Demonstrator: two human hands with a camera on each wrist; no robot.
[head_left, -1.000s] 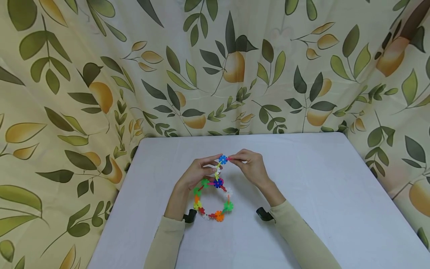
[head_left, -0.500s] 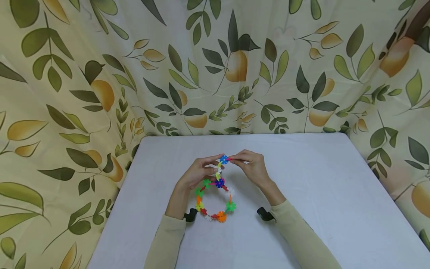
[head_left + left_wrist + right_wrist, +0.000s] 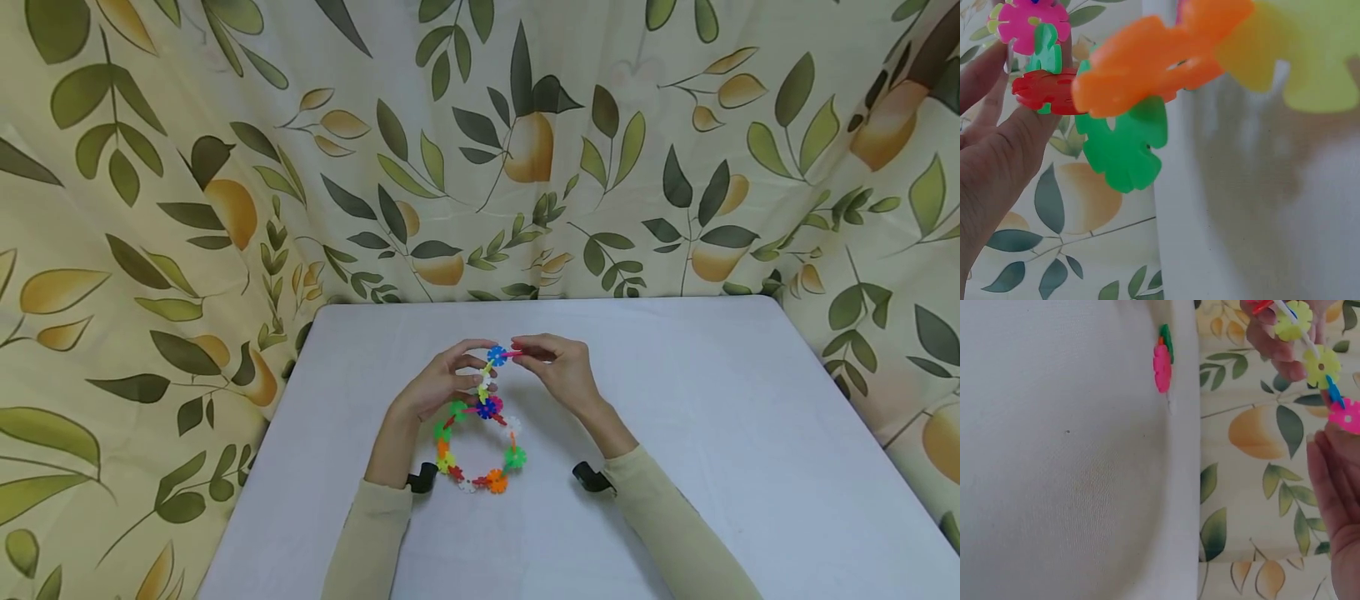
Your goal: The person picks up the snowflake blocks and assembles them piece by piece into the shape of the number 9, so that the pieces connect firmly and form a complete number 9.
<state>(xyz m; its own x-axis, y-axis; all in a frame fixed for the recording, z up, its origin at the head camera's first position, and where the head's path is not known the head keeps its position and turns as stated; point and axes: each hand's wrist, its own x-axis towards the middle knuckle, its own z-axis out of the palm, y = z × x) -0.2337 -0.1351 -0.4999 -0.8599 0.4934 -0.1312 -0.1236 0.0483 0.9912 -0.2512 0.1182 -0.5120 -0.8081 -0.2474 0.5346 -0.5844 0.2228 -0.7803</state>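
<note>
Plastic snowflake discs are linked into a many-coloured ring (image 3: 497, 481) with a short chain rising from its far side. My left hand (image 3: 435, 387) holds that chain at its yellow and white discs, index finger bent over toward the blue disc (image 3: 497, 356) at the top. From the right, my right hand (image 3: 562, 371) holds a pink disc (image 3: 1347, 415) fixed into the blue one, fingertips close round its outer edge. In the left wrist view, an orange disc (image 3: 1141, 62) and a green disc (image 3: 1125, 150) of the ring hang near the lens, beside the left thumb.
A white-covered table (image 3: 675, 400) spreads under both hands. Behind it hangs a leaf-and-fruit patterned curtain (image 3: 480, 233). Black wrist cameras stick out at the left cuff (image 3: 422, 478) and the right cuff (image 3: 591, 477).
My left index finger has bent from nearly straight. The right index fingertip has lifted a little, so more of the pink disc shows. Ring and hands otherwise stay nearly in place.
</note>
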